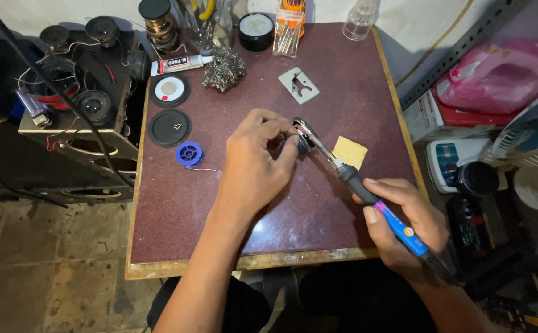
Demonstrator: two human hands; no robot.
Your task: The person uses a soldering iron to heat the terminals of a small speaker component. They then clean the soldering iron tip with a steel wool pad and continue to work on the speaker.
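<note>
My left hand (258,157) sits at the middle of the maroon tabletop (232,234), fingers pinched on a small dark round part (302,145). My right hand (408,225) grips a soldering iron (368,197) with a black and blue handle near the table's right front edge. The iron's metal tip (309,134) points up-left and touches the small part by my left fingertips. A yellow sponge (350,152) lies just right of the tip.
A blue solder spool (189,154), two black round discs (169,127), a glue tube (181,63), a steel wool wad (224,69) and a metal plate (298,84) lie on the table. Speaker parts (84,92) stand left; bags and boxes (497,80) right.
</note>
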